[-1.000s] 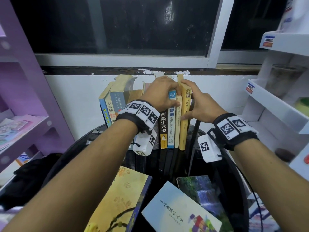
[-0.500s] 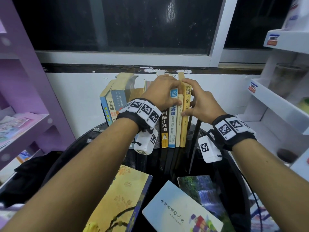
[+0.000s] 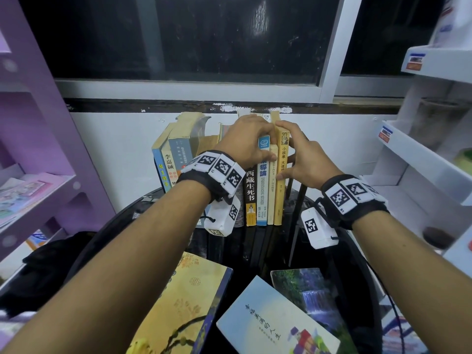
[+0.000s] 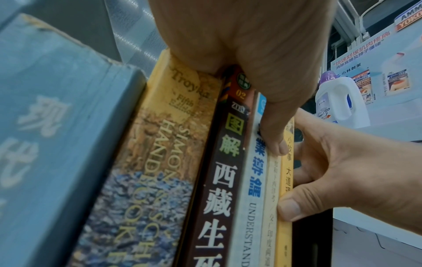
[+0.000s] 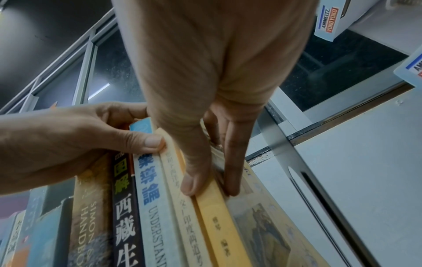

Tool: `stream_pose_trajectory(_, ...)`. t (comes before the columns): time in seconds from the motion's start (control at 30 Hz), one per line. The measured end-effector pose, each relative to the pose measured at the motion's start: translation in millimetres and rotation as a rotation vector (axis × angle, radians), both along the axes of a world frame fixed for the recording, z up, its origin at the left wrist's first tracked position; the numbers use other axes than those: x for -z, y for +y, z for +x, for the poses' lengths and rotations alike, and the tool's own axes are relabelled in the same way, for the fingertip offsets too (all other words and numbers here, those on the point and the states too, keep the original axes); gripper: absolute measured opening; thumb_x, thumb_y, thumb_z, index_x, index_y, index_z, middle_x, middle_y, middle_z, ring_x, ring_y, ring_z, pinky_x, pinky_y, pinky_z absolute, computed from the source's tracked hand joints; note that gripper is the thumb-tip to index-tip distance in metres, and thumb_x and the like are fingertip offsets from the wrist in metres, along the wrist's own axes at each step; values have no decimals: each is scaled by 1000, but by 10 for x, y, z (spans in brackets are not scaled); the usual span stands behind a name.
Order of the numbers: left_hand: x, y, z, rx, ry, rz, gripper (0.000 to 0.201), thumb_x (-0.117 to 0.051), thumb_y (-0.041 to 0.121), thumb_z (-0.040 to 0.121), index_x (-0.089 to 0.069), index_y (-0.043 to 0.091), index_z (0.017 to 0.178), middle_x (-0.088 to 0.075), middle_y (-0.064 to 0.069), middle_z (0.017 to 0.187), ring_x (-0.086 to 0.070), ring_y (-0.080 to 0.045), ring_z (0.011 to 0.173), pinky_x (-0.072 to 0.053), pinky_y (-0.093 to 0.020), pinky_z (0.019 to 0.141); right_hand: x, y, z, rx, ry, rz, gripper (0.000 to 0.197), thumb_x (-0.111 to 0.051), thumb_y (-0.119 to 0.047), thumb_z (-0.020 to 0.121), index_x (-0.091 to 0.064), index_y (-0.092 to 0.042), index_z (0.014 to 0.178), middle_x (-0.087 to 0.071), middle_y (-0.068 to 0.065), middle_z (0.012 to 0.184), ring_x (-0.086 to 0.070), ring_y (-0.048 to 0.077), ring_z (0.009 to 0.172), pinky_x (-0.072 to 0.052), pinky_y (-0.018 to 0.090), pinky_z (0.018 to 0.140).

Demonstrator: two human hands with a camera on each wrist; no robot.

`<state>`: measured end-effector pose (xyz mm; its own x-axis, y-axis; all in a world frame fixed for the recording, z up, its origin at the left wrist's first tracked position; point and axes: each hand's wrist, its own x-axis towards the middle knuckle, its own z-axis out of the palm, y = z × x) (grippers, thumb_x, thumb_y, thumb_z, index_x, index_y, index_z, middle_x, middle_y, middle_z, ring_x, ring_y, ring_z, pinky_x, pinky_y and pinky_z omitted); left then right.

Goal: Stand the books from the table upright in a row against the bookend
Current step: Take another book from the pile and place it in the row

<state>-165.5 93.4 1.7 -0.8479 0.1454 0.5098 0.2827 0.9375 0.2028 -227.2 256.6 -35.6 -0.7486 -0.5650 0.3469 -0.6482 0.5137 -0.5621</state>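
L hand (image 3: pixel 246 141) fingers curled over tops of upright row, thumb on blue-white book (image 3: pixel 263 185). R hand (image 3: pixel 304 159) pinches yellow book (image 3: pixel 280 190), thumb on spine, fingers (image 5: pixel 231 162) flat on cover. Bookend (image 5: pixel 319 180) just beyond R fingers.
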Motion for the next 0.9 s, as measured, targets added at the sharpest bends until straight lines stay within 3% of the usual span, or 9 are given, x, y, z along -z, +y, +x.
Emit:
stream_pose_trajectory(0.17,1,5,5,0,4,2,28,-77,37,75,-66,21,96,-59,5,106,-48,-12,106,-31,-23,90,14,-12,-11,11,8,-12,106,-85,-5,67,-19,-48,139,-52,8,134,-63,5,79,-55,27,77)
stream_pose_trajectory(0.33,0,3,8,-1,4,1,29,-77,37,75,-66,21,97,-59,5,107,-48,-12,106,-30,-22,89,-8,-6,12,4,-8,-14,107,-85,-4,67,-20,-47,140,-51,10,135,-65,10,83,-57,31,79)
stream_pose_trajectory(0.47,-2,6,15,13,8,3,29,-77,37,74,-66,21,96,-59,5,105,-48,-12,104,-30,-22,89,-15,14,72,1,-26,-26,104,-84,-3,68,-21,-40,142,-57,3,121,-65,3,73,-55,16,62)
stream_pose_trajectory(0.53,-3,11,21,18,17,9,29,-78,37,74,-66,21,95,-59,4,106,-49,-13,105,-31,-23,90,-11,28,114,-5,-27,-43,103,-83,-1,68,-22,-36,143,-57,-4,112,-64,0,69,-55,14,59)
stream_pose_trajectory(0.7,-2,23,36,6,14,8,30,-79,38,72,-66,23,95,-58,6,105,-49,-13,107,-33,-26,95,-9,33,158,-5,-27,-56,102,-82,0,69,-23,-36,143,-54,-9,110,-65,0,73,-55,16,61)
stream_pose_trajectory(0.9,-12,35,50,-6,-1,15,30,-79,38,72,-65,22,94,-53,9,101,-48,-12,106,-32,-24,91,8,2,165,3,-23,-81,102,-83,2,68,-25,-36,143,-53,-9,112,-63,1,75,-57,21,66)
